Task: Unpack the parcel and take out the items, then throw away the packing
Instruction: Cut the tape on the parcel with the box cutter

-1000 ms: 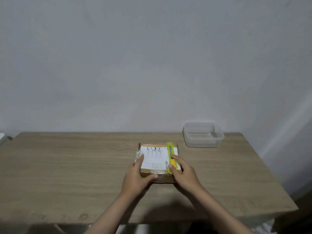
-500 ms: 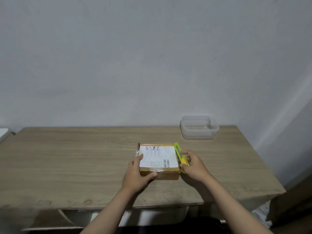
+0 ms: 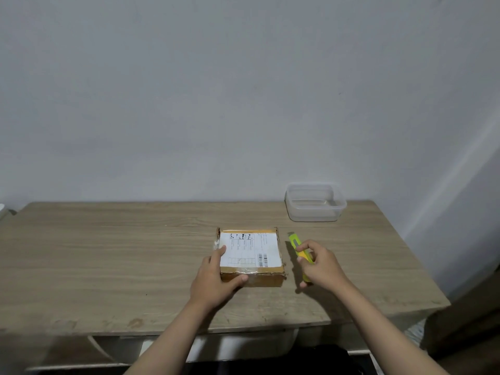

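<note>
A flat brown cardboard parcel [image 3: 251,257], sealed with clear tape and topped by a white printed shipping label, lies mid-tabletop [image 3: 108,255]. The left hand [image 3: 216,277] grips its 7 o'clock corner, thumb on the front edge. At the parcel's 3 o'clock, just beside it, the right hand [image 3: 322,265] holds a yellow-green utility knife [image 3: 295,243]. A clear plastic container [image 3: 315,203] stands at 1 o'clock.

The parcel [image 3: 251,277] is tan-brown cardboard with a white label [image 3: 250,250] printed in black text and a barcode, and shiny clear tape along its edge. At its 3 o'clock the cutter [image 3: 295,243] is bright yellow-green. The table [image 3: 108,253] shows pale wood grain, the container [image 3: 313,203] at 1 o'clock is clear, and the wall [image 3: 243,90] is plain grey-white.
</note>
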`<state>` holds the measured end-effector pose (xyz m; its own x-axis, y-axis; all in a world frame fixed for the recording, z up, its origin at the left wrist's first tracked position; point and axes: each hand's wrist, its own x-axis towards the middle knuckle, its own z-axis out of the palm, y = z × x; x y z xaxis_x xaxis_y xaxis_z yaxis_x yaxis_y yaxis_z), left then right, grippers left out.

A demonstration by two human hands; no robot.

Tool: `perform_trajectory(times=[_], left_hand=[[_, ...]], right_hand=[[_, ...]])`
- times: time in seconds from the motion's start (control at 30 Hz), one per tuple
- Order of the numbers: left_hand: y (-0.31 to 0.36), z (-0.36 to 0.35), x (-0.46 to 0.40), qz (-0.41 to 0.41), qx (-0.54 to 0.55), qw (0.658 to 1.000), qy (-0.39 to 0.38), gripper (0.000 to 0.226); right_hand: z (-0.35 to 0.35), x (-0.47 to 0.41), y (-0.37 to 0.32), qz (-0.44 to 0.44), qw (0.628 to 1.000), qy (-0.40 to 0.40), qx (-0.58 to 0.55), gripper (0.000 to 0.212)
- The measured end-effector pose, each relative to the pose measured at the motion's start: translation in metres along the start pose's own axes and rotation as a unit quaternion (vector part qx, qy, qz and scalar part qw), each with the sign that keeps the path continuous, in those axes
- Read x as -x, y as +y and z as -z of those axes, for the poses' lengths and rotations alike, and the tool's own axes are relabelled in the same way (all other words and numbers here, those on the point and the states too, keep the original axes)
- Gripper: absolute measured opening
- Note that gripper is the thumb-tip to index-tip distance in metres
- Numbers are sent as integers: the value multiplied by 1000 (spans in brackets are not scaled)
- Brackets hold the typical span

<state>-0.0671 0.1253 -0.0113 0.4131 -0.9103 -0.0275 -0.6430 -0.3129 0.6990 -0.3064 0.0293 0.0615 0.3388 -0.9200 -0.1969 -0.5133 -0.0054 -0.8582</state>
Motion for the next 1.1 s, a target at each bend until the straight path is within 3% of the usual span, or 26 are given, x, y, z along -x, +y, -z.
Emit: perform_trajectory(times=[0.17, 0.33, 0.57, 0.77, 1.1], left_hand=[[1, 5, -4, 0, -16, 1000, -18, 108], [4, 11, -12, -13, -43, 998, -43, 104], [-1, 9, -11, -23, -15, 999, -34, 101], [-3, 6, -11, -23, -3, 999, -27, 108], [-8, 2, -10, -37, 34, 998, -30, 113]], right_hand=[[2, -1, 1, -29, 1000, 7, -6, 21], [4, -1, 1, -12, 1000, -15, 20, 23], [2, -3, 4, 44, 990, 22, 130, 24], [-4, -7, -4, 52, 983, 10, 176, 42], [-18, -5, -24, 43, 971, 12, 233, 45]])
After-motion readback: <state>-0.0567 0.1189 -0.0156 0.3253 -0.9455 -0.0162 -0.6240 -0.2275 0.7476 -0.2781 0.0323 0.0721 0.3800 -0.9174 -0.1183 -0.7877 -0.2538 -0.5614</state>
